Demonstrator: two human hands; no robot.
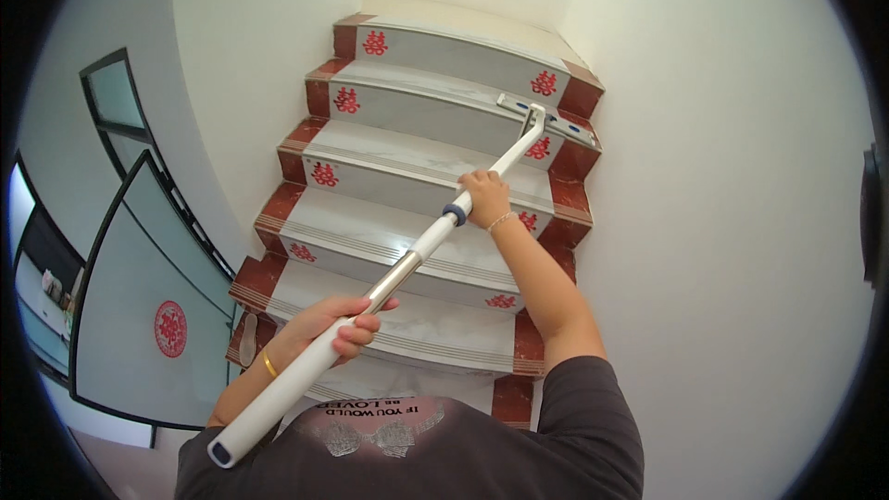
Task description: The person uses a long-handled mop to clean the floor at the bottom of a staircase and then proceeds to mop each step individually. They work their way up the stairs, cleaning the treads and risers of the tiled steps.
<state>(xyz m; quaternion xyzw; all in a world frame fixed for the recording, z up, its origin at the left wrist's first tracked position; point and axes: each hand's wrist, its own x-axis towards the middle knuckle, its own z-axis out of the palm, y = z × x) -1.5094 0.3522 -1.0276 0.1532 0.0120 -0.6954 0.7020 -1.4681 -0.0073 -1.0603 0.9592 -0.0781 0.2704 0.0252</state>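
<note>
A white mop handle with a metal section (394, 281) runs diagonally from the lower left to the upper right. My left hand (351, 326) is wrapped around it where the thick white grip meets the metal tube. Farther up, my right hand (486, 198) holds the white upper part, just above a dark blue collar (455, 212). At the far end, the flat mop head (549, 121) lies along the right side of an upper stair tread, close to the red-brown tiled border. Whether a pad is under the head cannot be seen.
The marble-look staircase (417, 219) rises ahead, with red paper decorations on its risers. A white wall (708, 222) borders it on the right, another (229, 35) on the left. A frosted glass door (139, 305) stands at left. A shoe insole (248, 340) lies on a lower step.
</note>
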